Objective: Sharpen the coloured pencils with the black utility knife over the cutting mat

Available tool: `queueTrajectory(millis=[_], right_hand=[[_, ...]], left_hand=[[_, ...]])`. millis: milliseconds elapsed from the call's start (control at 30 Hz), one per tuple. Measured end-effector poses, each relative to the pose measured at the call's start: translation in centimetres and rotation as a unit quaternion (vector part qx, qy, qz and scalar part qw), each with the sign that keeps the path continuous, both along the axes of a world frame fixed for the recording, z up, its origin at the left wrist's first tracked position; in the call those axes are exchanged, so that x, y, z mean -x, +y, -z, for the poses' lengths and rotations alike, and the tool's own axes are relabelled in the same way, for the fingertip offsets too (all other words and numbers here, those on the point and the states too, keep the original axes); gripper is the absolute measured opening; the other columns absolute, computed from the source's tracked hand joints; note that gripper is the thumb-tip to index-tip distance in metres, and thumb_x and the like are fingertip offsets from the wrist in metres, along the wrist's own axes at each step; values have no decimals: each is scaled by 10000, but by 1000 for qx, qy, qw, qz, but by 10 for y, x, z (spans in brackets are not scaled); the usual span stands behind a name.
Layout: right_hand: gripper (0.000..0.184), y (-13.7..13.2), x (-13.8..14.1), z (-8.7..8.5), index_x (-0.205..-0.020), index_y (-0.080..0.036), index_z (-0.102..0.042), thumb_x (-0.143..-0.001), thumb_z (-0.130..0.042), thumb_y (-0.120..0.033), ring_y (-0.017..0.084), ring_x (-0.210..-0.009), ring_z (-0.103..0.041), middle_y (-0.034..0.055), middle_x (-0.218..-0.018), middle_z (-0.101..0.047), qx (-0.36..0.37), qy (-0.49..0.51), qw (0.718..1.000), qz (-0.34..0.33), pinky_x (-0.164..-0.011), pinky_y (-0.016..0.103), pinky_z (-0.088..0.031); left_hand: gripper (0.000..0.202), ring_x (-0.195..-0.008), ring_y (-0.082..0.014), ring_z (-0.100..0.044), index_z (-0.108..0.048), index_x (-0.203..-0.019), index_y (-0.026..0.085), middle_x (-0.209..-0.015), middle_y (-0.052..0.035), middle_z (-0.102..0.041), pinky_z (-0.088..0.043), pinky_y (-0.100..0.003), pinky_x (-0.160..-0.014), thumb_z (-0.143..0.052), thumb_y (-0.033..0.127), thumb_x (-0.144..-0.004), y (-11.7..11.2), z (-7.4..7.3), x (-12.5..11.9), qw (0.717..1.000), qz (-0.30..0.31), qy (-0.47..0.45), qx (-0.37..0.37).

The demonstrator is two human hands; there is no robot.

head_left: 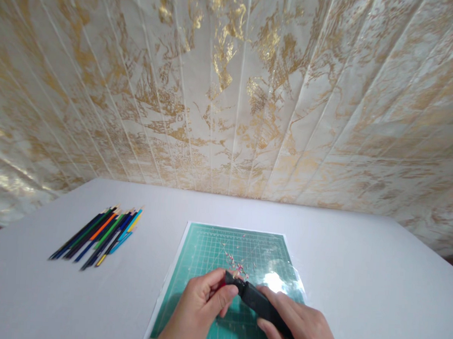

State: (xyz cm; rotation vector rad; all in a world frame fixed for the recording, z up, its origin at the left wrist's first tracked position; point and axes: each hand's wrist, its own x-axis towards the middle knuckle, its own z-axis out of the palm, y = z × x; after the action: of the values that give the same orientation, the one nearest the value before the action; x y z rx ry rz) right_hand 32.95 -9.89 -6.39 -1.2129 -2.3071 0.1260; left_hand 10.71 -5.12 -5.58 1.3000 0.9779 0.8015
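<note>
My left hand point(204, 300) is closed in a pinch on a red colored pencil point(223, 284), most of which my fingers hide. Wrapped in my right hand point(298, 317) is a black utility knife point(263, 304), its head touching or very close to the pencil at my left fingertips. The blade itself is hard to make out. Both hands are over a green cutting mat point(203, 249) with a printed grid. Small pinkish and pale shavings point(239, 267) lie scattered on the mat just beyond my fingers.
Several colored pencils point(97, 236) lie side by side in a loose bunch at the left of the white table point(140, 296). A glossy patch of light shows on the mat's right side. Behind the table hangs a gold-patterned pale curtain point(222, 113).
</note>
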Motion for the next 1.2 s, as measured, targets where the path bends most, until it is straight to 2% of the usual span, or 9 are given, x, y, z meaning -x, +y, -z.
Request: queueTrajectory(millis=[100,233,333,400,467,600,767,900,1200], right_hand=[[294,1,1,-1,-1343,-216,-409,-1101,-308,-351,186,-708,-794,84,-954,-789,-19,-6,1000,4,-591,229,-609],[307,3,6,-9,-1309,-209,-413,-1110,-250,-377,177,-633,-790,79,-890,-800,-52,-12,999,7,-538,214,-605],[315,4,10,-15,-1271,-219,-417,-1111,-221,-408,170,-584,-781,65,-841,-802,-61,-3,998,8,-503,204,-592],[310,4,10,-17,-1250,-234,-419,-1110,-222,-429,165,-576,-778,50,-826,-800,-52,13,999,-1,-498,198,-582],[299,2,9,-16,-1256,-252,-415,-1107,-239,-443,158,-592,-773,30,-834,-794,-18,28,999,-14,-516,195,-575],[255,-1,3,-11,-1286,-288,-414,-1097,-317,-428,157,-635,-758,-1,-875,-768,54,45,997,-28,-556,210,-561],[242,-1,1,-8,-1307,-292,-420,-1084,-384,-380,156,-644,-748,-9,-880,-756,78,50,995,-28,-571,208,-545],[249,-1,2,-10,-1292,-292,-414,-1096,-329,-420,150,-634,-750,-8,-873,-760,59,49,997,-27,-562,199,-545],[292,3,10,-17,-1248,-248,-414,-1111,-237,-437,136,-539,-749,3,-778,-774,-31,28,999,-14,-491,174,-540]], left_hand=[[478,-516,-95,-293,-494,-649,205,-552,89,-369,-199,-227,-480,-657,616,-831,1,4,-1,999,-6,-29,18],[465,-475,-79,-233,-540,-712,198,-542,106,-340,-161,-226,-454,-675,632,-809,0,2,-3,996,-2,-57,64],[522,-465,-78,-247,-636,-990,162,-571,87,-437,-165,-230,-453,-614,662,-840,-3,-3,-3,994,26,-68,84],[662,-491,-86,-290,-581,-1223,150,-629,66,-494,-202,-228,-473,-590,690,-840,-6,-6,-2,992,44,-86,86],[700,-540,-99,-338,-536,-1297,152,-665,58,-496,-251,-229,-512,-577,689,-851,-8,-8,-2,991,53,-94,78],[629,-610,-117,-374,-579,-1233,159,-688,59,-452,-295,-239,-574,-553,676,-876,-9,-9,0,991,70,-95,59],[609,-645,-125,-379,-603,-1243,174,-718,52,-445,-299,-246,-601,-553,664,-885,-8,-6,1,994,64,-77,50],[586,-677,-130,-395,-619,-1240,193,-762,41,-465,-326,-252,-649,-556,658,-887,-7,-6,2,996,55,-56,39],[658,-633,-125,-359,-604,-1271,164,-716,56,-425,-276,-251,-584,-540,687,-877,-7,-4,2,997,49,-45,37]])
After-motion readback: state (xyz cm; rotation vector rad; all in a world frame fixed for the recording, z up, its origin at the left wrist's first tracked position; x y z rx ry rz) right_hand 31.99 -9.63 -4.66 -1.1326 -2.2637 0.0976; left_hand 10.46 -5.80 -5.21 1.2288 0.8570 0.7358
